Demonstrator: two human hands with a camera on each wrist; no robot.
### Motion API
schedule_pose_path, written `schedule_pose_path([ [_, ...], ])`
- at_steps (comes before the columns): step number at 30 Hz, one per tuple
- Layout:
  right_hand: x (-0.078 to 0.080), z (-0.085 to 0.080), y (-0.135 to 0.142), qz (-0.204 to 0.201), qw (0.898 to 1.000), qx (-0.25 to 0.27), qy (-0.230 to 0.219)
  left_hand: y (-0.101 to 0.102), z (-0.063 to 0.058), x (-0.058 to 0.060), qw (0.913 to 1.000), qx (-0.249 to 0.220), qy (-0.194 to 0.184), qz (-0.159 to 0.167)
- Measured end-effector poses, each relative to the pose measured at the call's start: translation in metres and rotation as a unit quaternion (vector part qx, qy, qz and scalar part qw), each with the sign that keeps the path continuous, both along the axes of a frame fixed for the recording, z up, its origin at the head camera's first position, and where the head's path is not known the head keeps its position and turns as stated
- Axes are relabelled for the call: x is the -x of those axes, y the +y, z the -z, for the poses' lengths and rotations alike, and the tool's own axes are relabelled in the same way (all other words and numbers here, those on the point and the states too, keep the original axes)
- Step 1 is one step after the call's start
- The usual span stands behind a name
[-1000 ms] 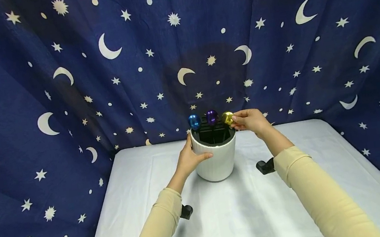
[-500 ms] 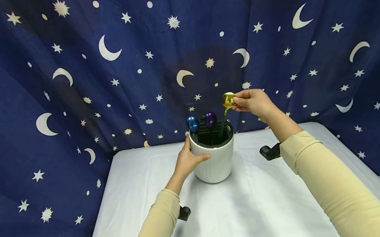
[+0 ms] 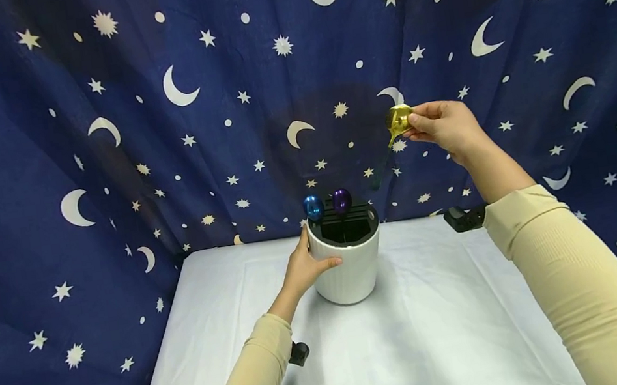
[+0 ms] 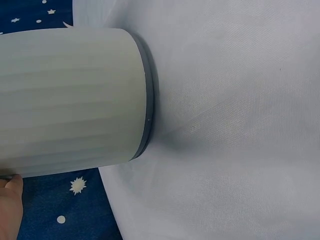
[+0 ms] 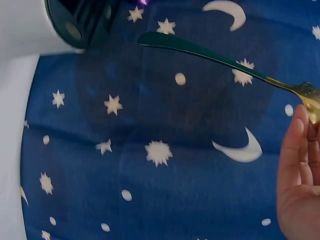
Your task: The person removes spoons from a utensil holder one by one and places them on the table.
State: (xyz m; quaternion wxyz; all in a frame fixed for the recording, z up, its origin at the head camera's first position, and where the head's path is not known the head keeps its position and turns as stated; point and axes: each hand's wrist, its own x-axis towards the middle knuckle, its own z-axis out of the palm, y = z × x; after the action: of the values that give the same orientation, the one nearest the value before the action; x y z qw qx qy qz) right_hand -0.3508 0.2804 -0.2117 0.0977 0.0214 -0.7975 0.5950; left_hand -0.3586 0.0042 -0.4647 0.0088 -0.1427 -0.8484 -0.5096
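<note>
My right hand [image 3: 444, 124] pinches a spoon by its gold bowl [image 3: 399, 119]. Its dark green handle [image 5: 210, 56] hangs down and to the left in the head view, apart from the holder. My left hand [image 3: 303, 269] grips the left side of a white utensil holder [image 3: 352, 272], thumb across the front; most of its fingers are hidden behind. In the left wrist view only part of that hand [image 4: 10, 207] shows beside the ribbed wall [image 4: 75, 100]. A blue spoon [image 3: 313, 207] and a purple spoon [image 3: 342, 201] stand upright in the holder's black slotted insert [image 3: 349, 231], bowls up.
The holder stands on a table with a white cloth [image 3: 425, 347], near its back edge. A dark blue curtain [image 3: 251, 121] with moons and stars hangs close behind and around. Black wrist-worn devices [image 3: 463, 219] show under both forearms.
My right hand has lifted the gold spoon out of the holder, up and to the right. The left hand keeps its grip on the holder.
</note>
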Motion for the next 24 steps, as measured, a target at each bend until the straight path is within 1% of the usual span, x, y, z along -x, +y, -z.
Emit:
schedule_pose_path([
  [2, -0.001, -0.004, 0.008, 0.005, 1.0, 0.006, -0.003, 0.0, 0.001, 0.001, 1.0, 0.001, 0.004, 0.002],
  [4, -0.002, -0.006, 0.015, 0.008, 1.0, 0.001, -0.007, 0.0, 0.002, 0.001, 1.0, 0.0, 0.007, 0.005],
  [6, -0.002, -0.005, 0.021, 0.013, 1.0, -0.012, -0.015, 0.0, 0.002, 0.002, 1.0, -0.001, 0.007, 0.005],
  [9, -0.002, 0.0, 0.028, 0.018, 0.999, -0.04, -0.028, -0.001, 0.001, 0.002, 1.0, -0.002, 0.007, 0.004],
  [12, 0.001, 0.012, 0.033, 0.015, 0.997, -0.071, -0.039, -0.001, 0.002, 0.003, 1.0, 0.0, 0.004, 0.001],
  [18, 0.01, 0.042, 0.04, -0.015, 0.99, -0.124, -0.06, -0.001, 0.003, 0.006, 1.0, 0.002, 0.0, 0.0],
  [21, 0.013, 0.058, 0.041, -0.028, 0.987, -0.14, -0.08, -0.001, 0.002, 0.007, 1.0, 0.001, 0.001, 0.002],
  [24, 0.016, 0.076, 0.042, -0.036, 0.984, -0.14, -0.102, -0.001, 0.002, 0.008, 1.0, 0.005, 0.001, 0.003],
])
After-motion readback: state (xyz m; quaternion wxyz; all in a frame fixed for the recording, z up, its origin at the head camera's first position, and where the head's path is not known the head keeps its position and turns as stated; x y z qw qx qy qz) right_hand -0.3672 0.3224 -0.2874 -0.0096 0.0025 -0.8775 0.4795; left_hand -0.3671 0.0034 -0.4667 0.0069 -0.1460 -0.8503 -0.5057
